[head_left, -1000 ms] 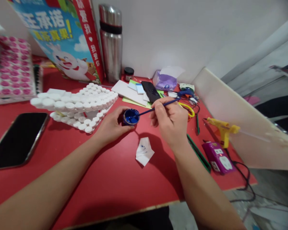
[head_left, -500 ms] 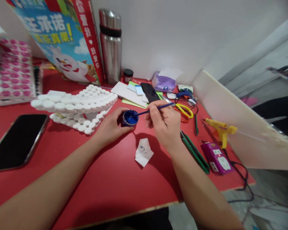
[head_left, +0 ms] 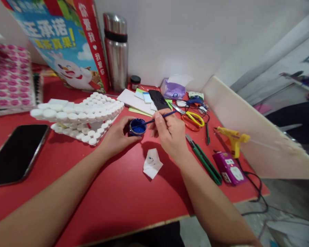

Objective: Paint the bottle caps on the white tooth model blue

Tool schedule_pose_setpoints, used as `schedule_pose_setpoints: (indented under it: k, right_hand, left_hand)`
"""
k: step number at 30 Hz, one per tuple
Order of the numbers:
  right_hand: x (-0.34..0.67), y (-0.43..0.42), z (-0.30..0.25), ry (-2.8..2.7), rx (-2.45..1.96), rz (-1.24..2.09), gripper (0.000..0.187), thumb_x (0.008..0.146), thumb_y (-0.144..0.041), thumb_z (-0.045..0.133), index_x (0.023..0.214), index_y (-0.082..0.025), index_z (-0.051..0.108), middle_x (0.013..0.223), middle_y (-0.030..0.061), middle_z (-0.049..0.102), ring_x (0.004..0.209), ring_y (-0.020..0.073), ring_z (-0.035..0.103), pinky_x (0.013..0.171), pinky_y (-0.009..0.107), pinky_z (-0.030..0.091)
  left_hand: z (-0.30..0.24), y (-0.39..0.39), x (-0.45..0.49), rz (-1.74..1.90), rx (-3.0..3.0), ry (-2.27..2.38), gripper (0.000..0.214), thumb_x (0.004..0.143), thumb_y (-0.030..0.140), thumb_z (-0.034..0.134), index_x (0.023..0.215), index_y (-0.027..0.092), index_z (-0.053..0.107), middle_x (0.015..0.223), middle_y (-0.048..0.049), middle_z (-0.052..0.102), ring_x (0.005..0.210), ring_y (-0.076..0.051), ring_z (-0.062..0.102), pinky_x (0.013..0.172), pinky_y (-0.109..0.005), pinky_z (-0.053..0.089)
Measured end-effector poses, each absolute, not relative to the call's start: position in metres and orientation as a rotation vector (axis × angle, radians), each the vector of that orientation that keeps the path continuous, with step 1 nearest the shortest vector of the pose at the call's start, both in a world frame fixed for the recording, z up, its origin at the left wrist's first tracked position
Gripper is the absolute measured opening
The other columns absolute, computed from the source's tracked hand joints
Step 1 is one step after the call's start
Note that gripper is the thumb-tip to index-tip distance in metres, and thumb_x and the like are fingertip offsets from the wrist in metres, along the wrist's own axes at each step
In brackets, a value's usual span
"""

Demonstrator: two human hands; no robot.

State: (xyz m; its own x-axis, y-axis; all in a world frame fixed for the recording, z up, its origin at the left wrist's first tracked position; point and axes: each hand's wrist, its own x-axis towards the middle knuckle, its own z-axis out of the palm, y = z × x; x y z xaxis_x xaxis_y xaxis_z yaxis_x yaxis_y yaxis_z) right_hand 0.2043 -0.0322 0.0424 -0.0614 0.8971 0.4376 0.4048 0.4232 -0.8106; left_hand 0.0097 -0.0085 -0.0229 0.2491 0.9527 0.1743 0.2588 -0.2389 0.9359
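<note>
My left hand (head_left: 116, 136) is closed round a small pot of blue paint (head_left: 137, 126) standing on the red table (head_left: 113, 192). My right hand (head_left: 168, 133) pinches a thin blue paintbrush (head_left: 162, 116), whose tip dips into the pot. Left of the pot sits a white model built of many round caps (head_left: 79, 116). A crumpled white tissue with blue spots (head_left: 151, 164) lies just below my right hand.
A black phone (head_left: 15, 154) lies at the left. At the back stand a steel flask (head_left: 115, 51), a printed box (head_left: 64, 44) and a small dark jar (head_left: 135, 81). To the right lie yellow scissors (head_left: 194, 118), a green cutter (head_left: 203, 161), a yellow glue gun (head_left: 233, 139) and a purple socket (head_left: 229, 168).
My right hand has drawn in to the left, closer to the pot, with the brush tip still in the paint. The view has shifted slightly; my left hand keeps its hold.
</note>
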Motion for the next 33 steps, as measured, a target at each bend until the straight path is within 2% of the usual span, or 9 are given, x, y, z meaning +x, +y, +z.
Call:
schedule_pose_setpoints:
  k: [5,12,18,23,33]
  right_hand:
    - [0.207,-0.029,0.039,-1.626,-1.165,0.547,0.032,0.111,-0.051,0.05,0.098,-0.023,0.058,0.072,-0.001,0.069,0.063,0.0131,0.068,0.061,0.026,0.053]
    - [0.201,-0.027,0.034,-1.669,-1.157,0.574,0.032,0.111,-0.05,0.048,0.1,-0.022,0.059,0.079,0.0009,0.073,0.063,0.0116,0.068,0.061,0.025,0.053]
    - [0.199,-0.023,0.033,-1.64,-1.113,0.628,0.032,0.11,-0.052,0.05,0.1,-0.023,0.056,0.076,-0.0026,0.071,0.057,0.0095,0.066,0.059,0.023,0.053]
    - [0.196,-0.014,0.031,-1.626,-1.104,0.621,0.031,0.108,-0.054,0.056,0.099,-0.024,0.055,0.076,-0.0032,0.07,0.056,0.0094,0.065,0.059,0.024,0.052]
    - [0.196,-0.014,0.05,-1.754,-1.189,0.585,0.021,0.11,-0.038,0.053,0.095,-0.024,0.056,0.077,-0.0007,0.071,0.064,0.012,0.067,0.061,0.024,0.048]
  left_hand:
    - [-0.023,-0.007,0.009,1.038,1.71,1.13,0.053,0.076,0.027,0.087,0.125,0.024,0.068,0.12,-0.0077,0.076,0.107,-0.027,0.072,0.097,-0.043,0.059]
    - [-0.025,-0.007,0.008,1.04,1.692,1.149,0.05,0.076,0.03,0.087,0.122,0.023,0.068,0.116,-0.007,0.076,0.105,-0.027,0.072,0.096,-0.043,0.06]
    - [-0.026,-0.003,0.008,1.006,1.738,1.175,0.052,0.076,0.034,0.087,0.123,0.023,0.067,0.119,-0.0077,0.076,0.107,-0.028,0.072,0.1,-0.046,0.058]
    - [-0.022,-0.004,0.011,1.031,1.716,1.152,0.05,0.076,0.034,0.087,0.12,0.021,0.068,0.114,-0.0074,0.076,0.101,-0.026,0.072,0.095,-0.043,0.058]
    - [-0.026,-0.001,0.01,1.055,1.694,1.129,0.054,0.075,0.034,0.089,0.122,0.02,0.067,0.113,-0.0084,0.075,0.1,-0.026,0.071,0.095,-0.043,0.059]
